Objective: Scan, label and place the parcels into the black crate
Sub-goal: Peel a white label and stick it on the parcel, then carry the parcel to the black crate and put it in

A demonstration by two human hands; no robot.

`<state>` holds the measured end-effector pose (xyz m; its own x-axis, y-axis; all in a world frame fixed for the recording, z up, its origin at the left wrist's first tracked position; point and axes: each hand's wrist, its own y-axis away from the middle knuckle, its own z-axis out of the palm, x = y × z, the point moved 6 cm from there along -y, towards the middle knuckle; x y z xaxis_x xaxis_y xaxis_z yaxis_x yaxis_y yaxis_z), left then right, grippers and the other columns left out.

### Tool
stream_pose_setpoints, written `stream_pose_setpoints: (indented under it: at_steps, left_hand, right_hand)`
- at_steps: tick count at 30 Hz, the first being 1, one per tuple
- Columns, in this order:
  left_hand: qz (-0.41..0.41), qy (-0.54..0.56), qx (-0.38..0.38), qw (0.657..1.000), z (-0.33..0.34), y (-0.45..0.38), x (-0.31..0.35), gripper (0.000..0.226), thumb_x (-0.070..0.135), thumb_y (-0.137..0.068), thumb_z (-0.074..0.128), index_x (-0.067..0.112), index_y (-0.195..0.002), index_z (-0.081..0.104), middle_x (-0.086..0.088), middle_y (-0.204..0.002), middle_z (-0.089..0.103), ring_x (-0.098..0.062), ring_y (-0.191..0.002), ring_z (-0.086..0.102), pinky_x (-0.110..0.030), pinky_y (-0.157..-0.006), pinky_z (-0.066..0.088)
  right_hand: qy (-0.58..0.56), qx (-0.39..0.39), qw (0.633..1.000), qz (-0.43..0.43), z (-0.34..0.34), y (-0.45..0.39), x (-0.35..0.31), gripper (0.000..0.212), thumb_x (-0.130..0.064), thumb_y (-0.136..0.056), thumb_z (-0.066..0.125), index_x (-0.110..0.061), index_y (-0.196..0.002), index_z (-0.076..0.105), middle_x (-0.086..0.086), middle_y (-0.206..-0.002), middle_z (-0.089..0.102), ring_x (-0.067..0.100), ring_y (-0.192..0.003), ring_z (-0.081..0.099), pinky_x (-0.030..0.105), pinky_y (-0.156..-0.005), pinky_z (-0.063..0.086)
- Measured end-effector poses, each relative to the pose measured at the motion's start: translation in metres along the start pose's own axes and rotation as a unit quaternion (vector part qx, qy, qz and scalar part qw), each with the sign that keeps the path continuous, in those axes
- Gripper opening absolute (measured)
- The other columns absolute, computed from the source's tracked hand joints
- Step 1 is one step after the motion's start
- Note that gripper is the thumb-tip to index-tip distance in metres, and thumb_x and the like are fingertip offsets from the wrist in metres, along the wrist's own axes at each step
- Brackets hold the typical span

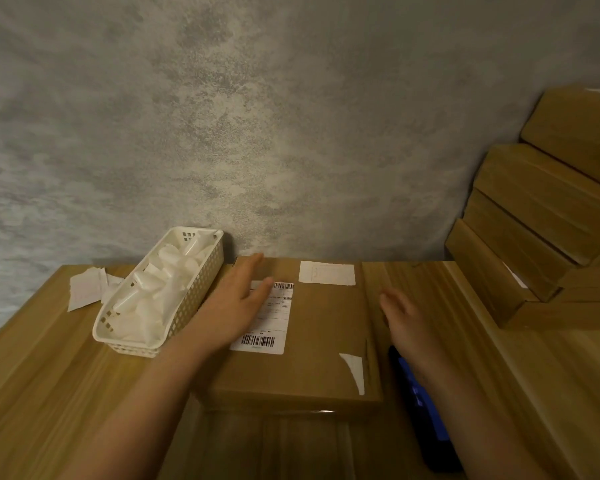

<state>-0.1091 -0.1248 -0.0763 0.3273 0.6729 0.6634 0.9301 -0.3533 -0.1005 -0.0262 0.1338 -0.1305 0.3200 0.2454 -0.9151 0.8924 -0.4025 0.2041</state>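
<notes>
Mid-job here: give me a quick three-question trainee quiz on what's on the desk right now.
1. True or false: the left hand lies flat on the barcode label of the parcel.
2. What fills the white basket? A) white label backings B) pens C) tape rolls
3. Which side of the parcel is the dark scanner on?

Key: 1 true; 2 A; 3 the right, under the open right hand, which holds nothing.

barcoded shipping label [269, 318] on cardboard parcel [321, 341], print too blurred to read, no other legible txt
</notes>
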Motion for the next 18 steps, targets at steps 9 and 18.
stream_pose_setpoints:
  at_steps: [9,18]
  left_hand:
    - [-0.221,0.142,-0.006,0.965,-0.001,0.069,-0.059,0.065,0.06,-0.095,0.045,0.035,-0.153,0.029,0.003,-0.159,0.031,-0.023,-0.142,0.035,-0.044,-0.115,0.031]
    - [-0.286,0.34,0.051,0.894,0.013,0.083,-0.062,0.069,0.069,-0.075,0.062,0.043,-0.137,0.051,0.002,-0.138,0.058,-0.022,-0.119,0.06,-0.046,-0.108,0.044]
  right_hand:
    - [-0.059,-0.035,0.995,0.066,0.019,0.046,0.029,0.047,-0.044,-0.102,0.035,-0.025,-0.144,0.041,-0.002,-0.133,0.05,0.015,-0.116,0.048,0.034,-0.101,0.038]
    - [-0.159,-0.055,0.983,0.075,0.024,0.044,0.036,0.05,-0.052,-0.098,0.038,-0.028,-0.141,0.045,-0.007,-0.127,0.057,0.013,-0.111,0.054,0.038,-0.105,0.042]
